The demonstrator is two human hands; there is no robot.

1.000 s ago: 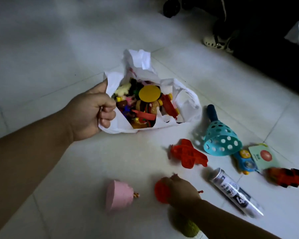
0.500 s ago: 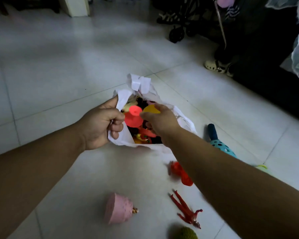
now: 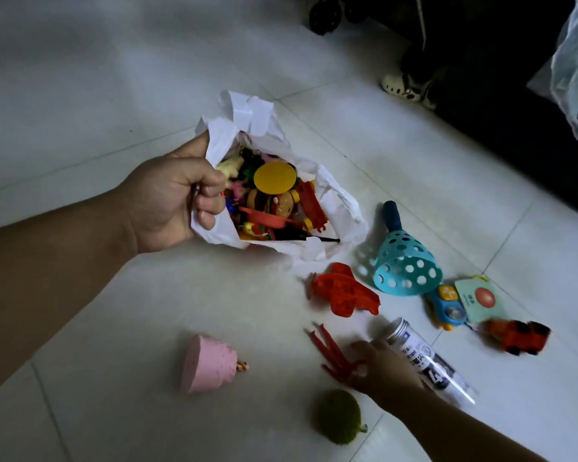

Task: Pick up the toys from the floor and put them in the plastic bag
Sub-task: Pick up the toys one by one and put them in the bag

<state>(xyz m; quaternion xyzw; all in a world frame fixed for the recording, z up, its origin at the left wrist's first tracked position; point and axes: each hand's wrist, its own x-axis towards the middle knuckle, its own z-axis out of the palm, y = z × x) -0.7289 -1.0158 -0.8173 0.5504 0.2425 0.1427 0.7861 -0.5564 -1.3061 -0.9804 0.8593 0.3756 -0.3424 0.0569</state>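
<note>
A white plastic bag (image 3: pixel 334 208) lies open on the floor, filled with several small toys, a yellow disc on top. My left hand (image 3: pixel 174 198) is shut on the bag's left rim. My right hand (image 3: pixel 386 370) rests low on the floor, its fingers touching a thin red figure (image 3: pixel 327 351); whether it grips the figure is unclear. Loose on the tiles are a red plane (image 3: pixel 344 290), a pink cake toy (image 3: pixel 209 365), a green spiky fruit (image 3: pixel 339 416), a teal perforated scoop (image 3: pixel 404 263), a blue toy car (image 3: pixel 446 306) and a red vehicle (image 3: pixel 518 335).
A clear labelled tube (image 3: pixel 427 358) lies beside my right hand. A card with a red dot (image 3: pixel 479 298) sits by the blue car. Dark furniture (image 3: pixel 514 105), a patterned shoe (image 3: pixel 404 88) and stroller wheels (image 3: pixel 321 15) stand at the back right.
My right hand has left the bag mouth, where it put a red round toy, and come down to the thin red figure. The left hand still holds the bag rim.
</note>
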